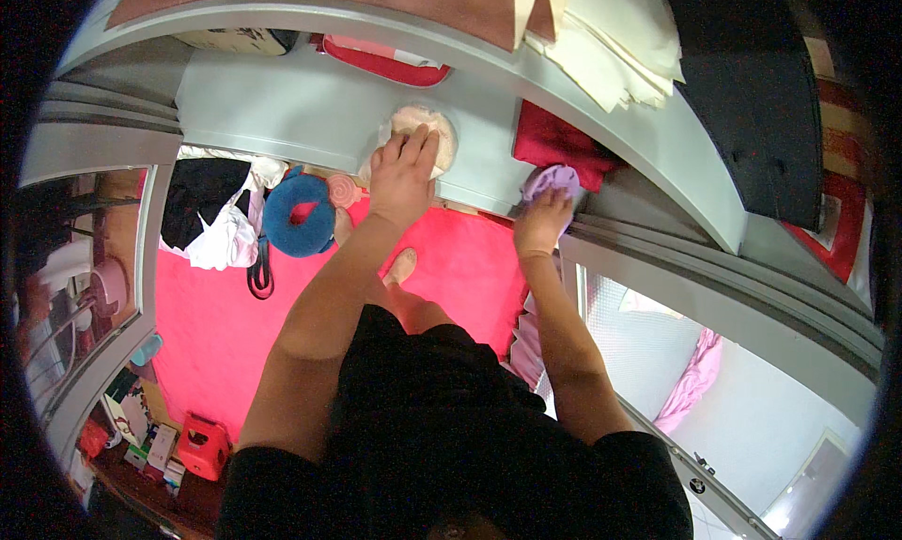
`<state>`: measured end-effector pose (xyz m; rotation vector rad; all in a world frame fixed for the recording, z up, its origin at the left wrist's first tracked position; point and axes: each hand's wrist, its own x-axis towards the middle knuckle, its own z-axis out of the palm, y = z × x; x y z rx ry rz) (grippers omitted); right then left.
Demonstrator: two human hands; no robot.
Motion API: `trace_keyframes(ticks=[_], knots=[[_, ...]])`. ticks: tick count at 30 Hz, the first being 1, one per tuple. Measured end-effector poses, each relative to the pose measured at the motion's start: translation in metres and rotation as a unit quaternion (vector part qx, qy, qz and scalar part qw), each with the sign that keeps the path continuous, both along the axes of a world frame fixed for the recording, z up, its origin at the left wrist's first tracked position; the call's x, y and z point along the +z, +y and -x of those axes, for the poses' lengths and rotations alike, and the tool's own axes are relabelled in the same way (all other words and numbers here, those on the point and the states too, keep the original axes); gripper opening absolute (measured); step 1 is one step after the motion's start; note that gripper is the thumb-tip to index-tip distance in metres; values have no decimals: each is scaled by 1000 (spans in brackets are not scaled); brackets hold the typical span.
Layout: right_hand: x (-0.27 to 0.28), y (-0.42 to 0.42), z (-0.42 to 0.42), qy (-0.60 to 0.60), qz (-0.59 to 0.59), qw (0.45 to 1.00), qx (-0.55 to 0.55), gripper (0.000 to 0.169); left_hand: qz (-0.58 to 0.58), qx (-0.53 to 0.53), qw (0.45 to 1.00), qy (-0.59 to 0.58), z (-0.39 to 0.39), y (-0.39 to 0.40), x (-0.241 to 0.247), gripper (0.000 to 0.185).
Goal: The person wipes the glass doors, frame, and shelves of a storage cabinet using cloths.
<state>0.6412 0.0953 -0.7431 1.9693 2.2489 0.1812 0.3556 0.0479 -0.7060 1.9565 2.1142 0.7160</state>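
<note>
My left hand [405,177] rests with fingers somewhat spread on a cream, fluffy rolled cloth item [440,135], which lies on the pale shelf [282,110] of a cabinet. Whether the fingers grip it cannot be told. Farther right, my right hand [546,219] is at a small rolled lilac cloth [552,179], its fingertips over the near side of it. Beside and partly behind the lilac cloth lies a folded dark red cloth [557,142] on the same shelf.
A red-rimmed case [387,61] stands deeper on the shelf. White cloths [606,54] hang from the board above. Below are a blue neck pillow [299,214], black and white clothes [211,209] and a pink-red floor covering [458,265]. Sliding door frames flank both sides.
</note>
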Motion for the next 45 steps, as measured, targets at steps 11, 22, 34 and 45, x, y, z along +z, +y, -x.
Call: trace_keyframes(ticks=[11,22,34,45], knots=[[43,-11,25,231,63,957,161,72,-9,51,998,29,58,-9,2,79],[45,-25,56,254,70,945,194,63,-35,122,991,35,59,-20,-2,74],[346,-60,26,499,-187,813,234,56,-208,-174,952,-143,6,-60,220,72],[357,10,108,372,-180,866,281,41,-289,-127,945,-89,30,3,316,70]])
